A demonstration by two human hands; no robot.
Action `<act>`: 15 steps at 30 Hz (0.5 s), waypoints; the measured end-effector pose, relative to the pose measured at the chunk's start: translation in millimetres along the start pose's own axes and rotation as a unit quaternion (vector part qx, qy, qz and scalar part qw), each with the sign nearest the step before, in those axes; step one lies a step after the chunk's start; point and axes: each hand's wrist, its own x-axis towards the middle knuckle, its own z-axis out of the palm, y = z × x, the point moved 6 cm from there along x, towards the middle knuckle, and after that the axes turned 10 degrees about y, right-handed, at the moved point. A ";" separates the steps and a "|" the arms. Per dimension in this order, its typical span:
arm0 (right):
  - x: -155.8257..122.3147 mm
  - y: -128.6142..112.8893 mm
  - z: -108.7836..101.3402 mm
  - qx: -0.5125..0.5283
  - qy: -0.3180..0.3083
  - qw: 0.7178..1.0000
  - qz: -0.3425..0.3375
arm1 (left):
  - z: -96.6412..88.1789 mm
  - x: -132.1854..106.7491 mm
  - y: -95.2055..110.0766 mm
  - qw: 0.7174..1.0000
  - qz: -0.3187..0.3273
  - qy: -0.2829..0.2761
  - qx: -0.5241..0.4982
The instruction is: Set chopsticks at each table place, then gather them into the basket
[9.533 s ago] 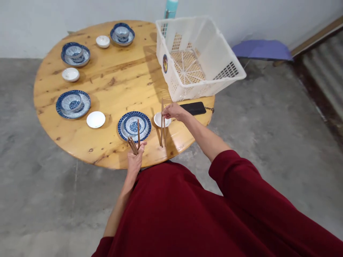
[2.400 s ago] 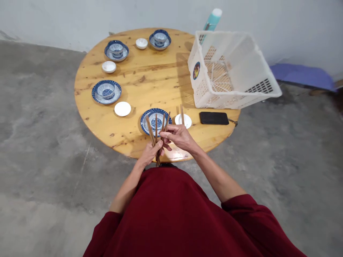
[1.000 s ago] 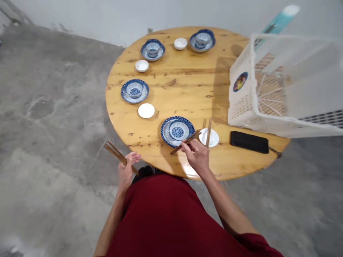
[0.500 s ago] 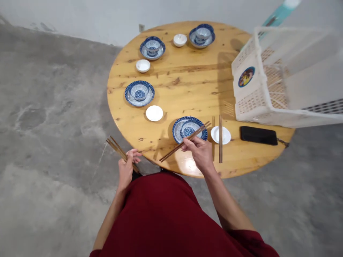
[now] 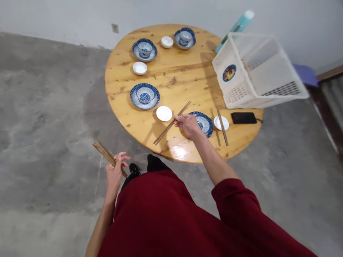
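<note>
My right hand (image 5: 187, 125) pinches a pair of brown wooden chopsticks (image 5: 167, 131) above the near part of the table, close to a small white dish (image 5: 164, 113). Beneath that hand, a blue-patterned plate with a bowl (image 5: 204, 125) is partly hidden. My left hand (image 5: 115, 169) is out past the table's edge over the floor, closed on a bundle of chopsticks (image 5: 105, 152), with some fingers stretched out. Another pair of chopsticks (image 5: 222, 125) rests across a second white dish (image 5: 225, 123). A further blue plate (image 5: 134, 101) holds a bowl (image 5: 145, 95) on the left.
The round wooden table (image 5: 184, 84) also bears blue bowls on plates at the back (image 5: 145, 49) and white dishes (image 5: 139, 68). A white plastic crate (image 5: 241, 87) and a black phone (image 5: 243, 118) occupy the right side. A wall stands behind.
My right hand has moved left with its chopsticks, from over the near plate toward the white dish beside it. My left hand still holds the bundle. The view has shifted.
</note>
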 end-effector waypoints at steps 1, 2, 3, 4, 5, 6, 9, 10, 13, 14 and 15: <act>9.5 -4.6 5.0 -0.005 0.007 1.000 0.001 | 2.3 3.7 0.4 1.000 -0.005 -0.008 -0.001; 19.6 -8.7 9.6 -0.017 0.014 1.000 0.004 | 4.6 7.0 0.8 1.000 -0.008 -0.015 -0.002; 30.1 -12.1 13.7 -0.034 0.024 0.999 0.008 | 6.7 9.8 1.3 1.000 -0.008 -0.020 -0.001; 40.6 -14.6 17.3 -0.055 0.033 0.998 0.010 | 7.9 12.5 1.9 1.000 -0.006 -0.024 0.002; 50.9 -16.2 20.5 -0.078 0.042 0.996 0.014 | 8.3 14.9 2.6 1.000 -0.004 -0.028 0.006; 60.7 -16.9 23.4 -0.099 0.050 0.994 0.017 | 7.6 17.3 3.3 0.999 -0.001 -0.030 0.012; 84.2 -14.1 31.7 -0.135 0.066 0.988 0.025 | -1.3 26.4 5.5 0.999 -0.005 -0.020 0.033; 90.1 -12.0 34.7 -0.140 0.068 0.987 0.028 | -5.4 30.3 6.8 0.999 -0.007 -0.010 0.038; 104.0 -4.7 43.4 -0.148 0.068 0.986 0.032 | -13.0 43.3 12.6 0.999 -0.009 0.018 0.045; 108.0 -2.4 45.4 -0.155 0.072 0.985 0.032 | -12.6 47.4 14.7 0.999 -0.010 0.022 0.046; 111.9 -0.2 46.5 -0.164 0.079 0.983 0.031 | -10.6 51.2 16.5 0.999 -0.011 0.024 0.047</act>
